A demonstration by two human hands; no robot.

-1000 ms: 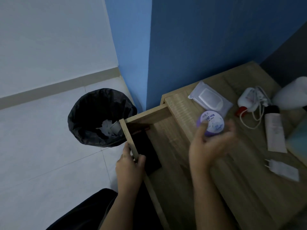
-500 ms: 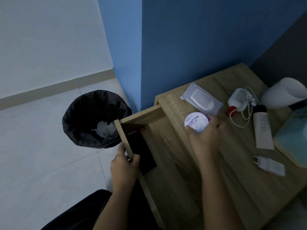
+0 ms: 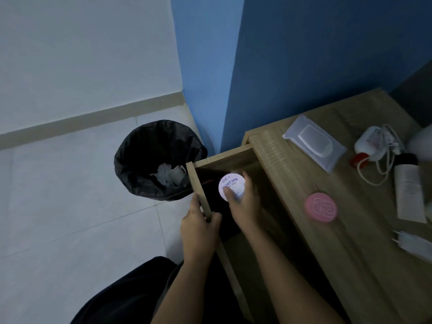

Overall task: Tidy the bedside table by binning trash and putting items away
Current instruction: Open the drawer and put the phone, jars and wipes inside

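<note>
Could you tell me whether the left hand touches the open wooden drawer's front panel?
Touching. The head view shows the left hand gripping the wooden drawer's front panel, thumb over its edge.

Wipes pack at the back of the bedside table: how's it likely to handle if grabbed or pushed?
The wipes pack looks like a soft film pouch, so it probably sags if lifted by an edge. Lying flat, it should slide, not roll. Its glossy wrap may be slippery.

Dim light falls on a pale tiled floor (image 3: 70, 195) with a beige skirting board (image 3: 93, 118). A white wall (image 3: 81, 54) meets a blue wall (image 3: 304, 66), against which the wooden counter (image 3: 350, 242) stands.
</note>
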